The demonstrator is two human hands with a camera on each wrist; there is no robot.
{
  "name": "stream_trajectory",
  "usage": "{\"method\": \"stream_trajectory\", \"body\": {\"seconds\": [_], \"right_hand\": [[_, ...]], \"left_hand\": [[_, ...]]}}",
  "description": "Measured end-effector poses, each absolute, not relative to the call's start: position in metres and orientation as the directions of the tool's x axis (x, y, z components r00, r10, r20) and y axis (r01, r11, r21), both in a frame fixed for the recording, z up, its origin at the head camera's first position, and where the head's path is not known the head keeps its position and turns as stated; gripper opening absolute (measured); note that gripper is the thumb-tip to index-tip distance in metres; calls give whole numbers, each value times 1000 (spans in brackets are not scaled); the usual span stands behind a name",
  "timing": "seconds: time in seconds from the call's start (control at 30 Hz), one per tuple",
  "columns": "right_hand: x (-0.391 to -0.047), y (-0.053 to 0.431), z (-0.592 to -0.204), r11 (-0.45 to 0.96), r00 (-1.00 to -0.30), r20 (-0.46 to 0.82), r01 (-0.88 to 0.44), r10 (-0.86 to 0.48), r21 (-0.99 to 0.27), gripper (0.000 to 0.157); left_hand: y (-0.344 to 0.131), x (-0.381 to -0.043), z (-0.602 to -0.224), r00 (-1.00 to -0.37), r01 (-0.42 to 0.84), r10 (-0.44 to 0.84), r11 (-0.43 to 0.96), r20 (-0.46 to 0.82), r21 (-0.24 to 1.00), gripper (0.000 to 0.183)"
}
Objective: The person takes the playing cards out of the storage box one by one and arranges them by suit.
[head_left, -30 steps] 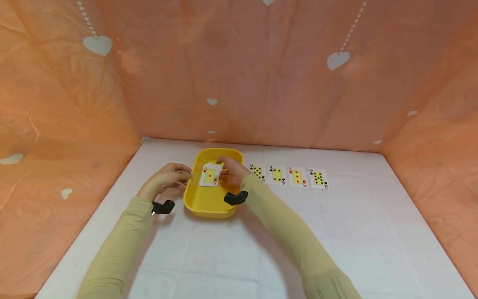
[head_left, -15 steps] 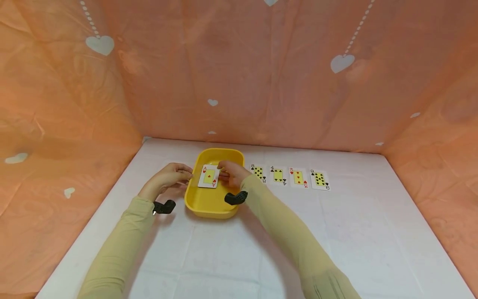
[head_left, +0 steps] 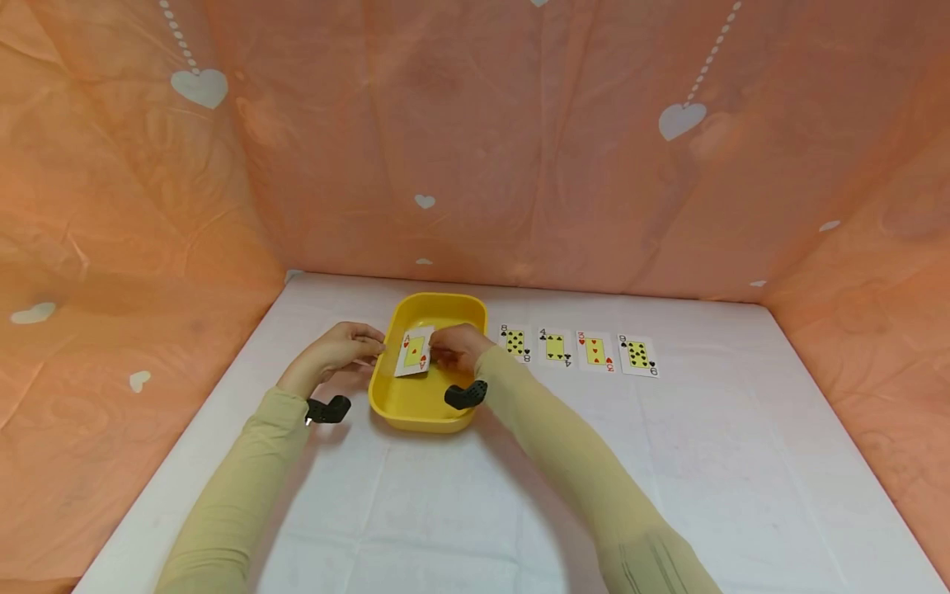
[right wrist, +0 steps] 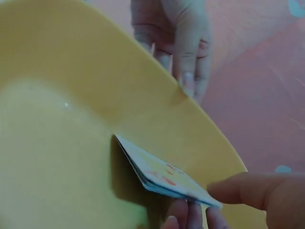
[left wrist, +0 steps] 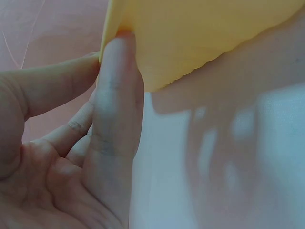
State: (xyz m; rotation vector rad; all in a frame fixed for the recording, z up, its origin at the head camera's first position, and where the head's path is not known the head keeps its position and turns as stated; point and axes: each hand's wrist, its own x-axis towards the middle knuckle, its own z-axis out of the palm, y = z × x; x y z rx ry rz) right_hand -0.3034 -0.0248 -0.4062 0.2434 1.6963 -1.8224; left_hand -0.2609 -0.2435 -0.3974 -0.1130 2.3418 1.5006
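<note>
In the head view, a yellow plastic tub [head_left: 420, 402] stands left of centre on the table. My left hand [head_left: 337, 355] pinches its left rim; the left wrist view has the thumb [left wrist: 116, 90] against the outer wall and another finger at the rim's edge. Inside the tub, my right hand [head_left: 458, 348] holds a thin stack of playing cards [head_left: 412, 351] by its right edge, an ace of hearts on top. From the right wrist, the stack [right wrist: 164, 174] appears tilted, with the thumb above and fingertips below it. How many cards it has I cannot tell.
Right of the tub lie several face-up cards in a row: an eight [head_left: 514, 342], a four [head_left: 554, 347], a red three [head_left: 595, 351] and a nine [head_left: 638, 356]. White cloth [head_left: 445, 511] covers the table. Orange curtains [head_left: 519, 165] enclose its back and sides.
The right fingers have closed in on the stack's right edge, and the stack now lies more tilted. My left hand keeps its place on the rim. The row of cards stays put.
</note>
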Motion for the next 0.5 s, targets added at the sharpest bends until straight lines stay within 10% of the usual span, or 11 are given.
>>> {"method": "stream_trajectory", "body": {"seconds": [0.5], "right_hand": [[-303,-30,-416,186,-817,-507,472,-275,-862,5]], "left_hand": [[-244,-261,-396,-933,-254,122,445,-339,859,36]]}}
